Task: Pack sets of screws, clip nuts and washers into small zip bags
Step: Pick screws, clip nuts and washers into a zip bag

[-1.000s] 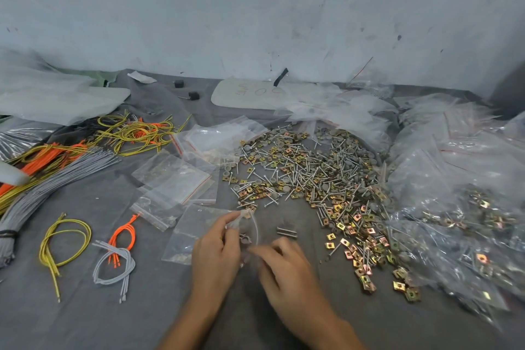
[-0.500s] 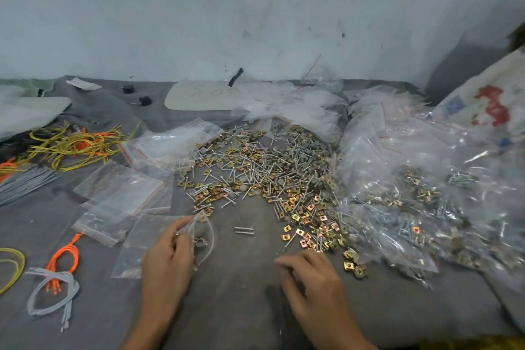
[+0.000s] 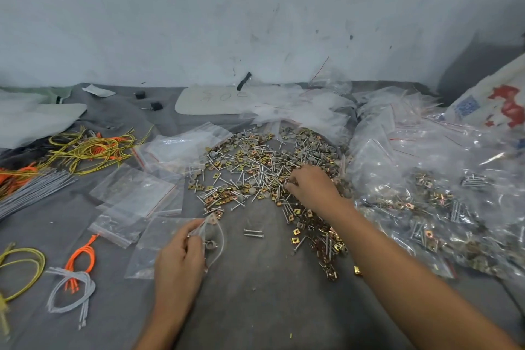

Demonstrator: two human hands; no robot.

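A wide heap of screws, brass clip nuts and grey washers [image 3: 255,170] lies on the grey cloth [image 3: 255,293] at the centre. My right hand [image 3: 311,185] reaches into the heap's right side, fingers curled down among the parts; what they pinch is hidden. My left hand [image 3: 181,258] pinches the mouth of a small clear zip bag [image 3: 211,239] with a few grey washers inside. Two loose screws [image 3: 253,232] lie between the hands. Empty zip bags [image 3: 136,202] are stacked to the left.
Filled bags [image 3: 426,196] pile up on the right. Yellow, orange and grey wire loops [image 3: 71,284] lie at the left, with more wire bundles [image 3: 85,148] behind. A white board [image 3: 210,101] sits near the wall, and a printed sack [image 3: 497,99] at the far right.
My right hand left the cloth near me and reached forward into the heap. My left hand kept its hold on the zip bag. The view turned right.
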